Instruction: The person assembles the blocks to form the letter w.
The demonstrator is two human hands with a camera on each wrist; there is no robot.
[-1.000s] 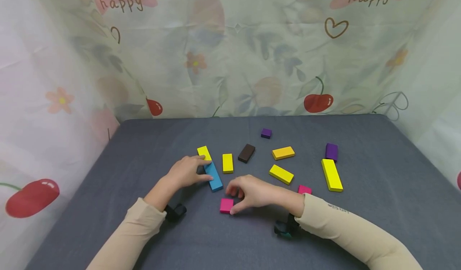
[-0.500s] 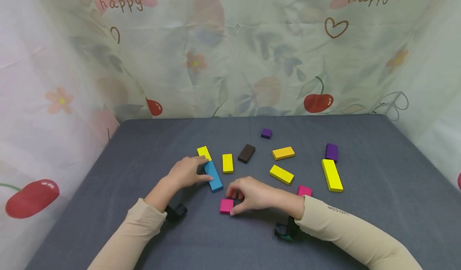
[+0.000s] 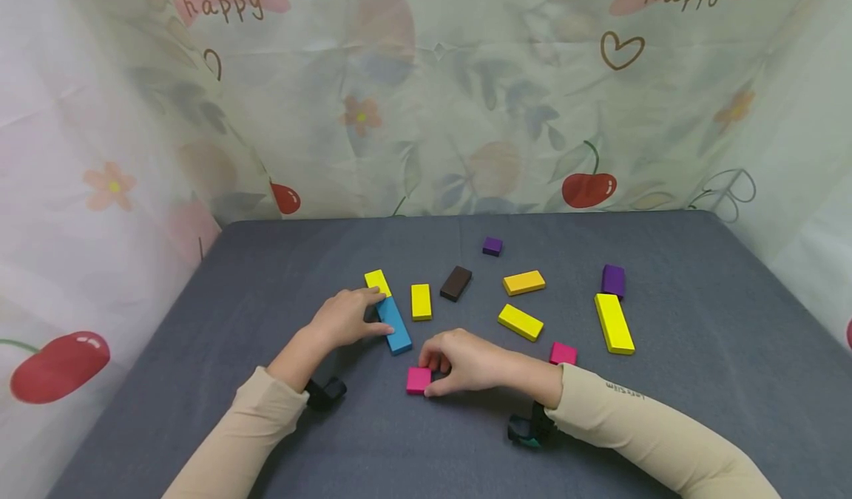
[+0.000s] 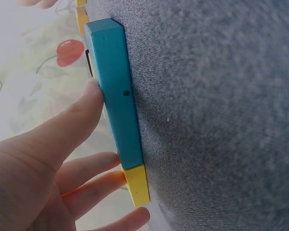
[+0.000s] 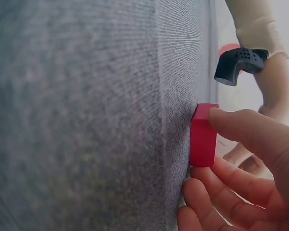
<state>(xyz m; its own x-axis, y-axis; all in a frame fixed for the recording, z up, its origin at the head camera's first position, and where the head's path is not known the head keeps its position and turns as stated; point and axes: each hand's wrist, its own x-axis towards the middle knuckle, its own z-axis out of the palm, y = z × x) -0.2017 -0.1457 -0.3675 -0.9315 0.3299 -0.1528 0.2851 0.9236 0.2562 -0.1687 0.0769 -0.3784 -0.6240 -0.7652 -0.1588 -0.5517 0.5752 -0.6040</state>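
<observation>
A pink block (image 3: 418,381) lay on the dark grey tabletop (image 3: 399,447), held lightly between the thumb and curled fingers of the right hand (image 3: 469,361). Near it, beyond and slightly left, lay a blue block (image 3: 396,329), its far end meeting a short yellow block (image 3: 376,282) in one line. The left hand (image 3: 342,318) was spread fairly wide, thumb touching the blue block and fingers reaching the joint. Just right of this pair stood apart a second yellow block (image 3: 421,302), then a dark brown block (image 3: 455,283), with an orange block (image 3: 523,283) and a slanted yellow block (image 3: 521,323) farther right. A second pink block (image 3: 563,353) showed partly behind the right sleeve (image 3: 639,414). Well to the right, a long yellow block (image 3: 614,324) adjoined a purple block (image 3: 613,281); a small purple block (image 3: 492,247) lay farthest back, before a printed curtain (image 3: 439,114).
</observation>
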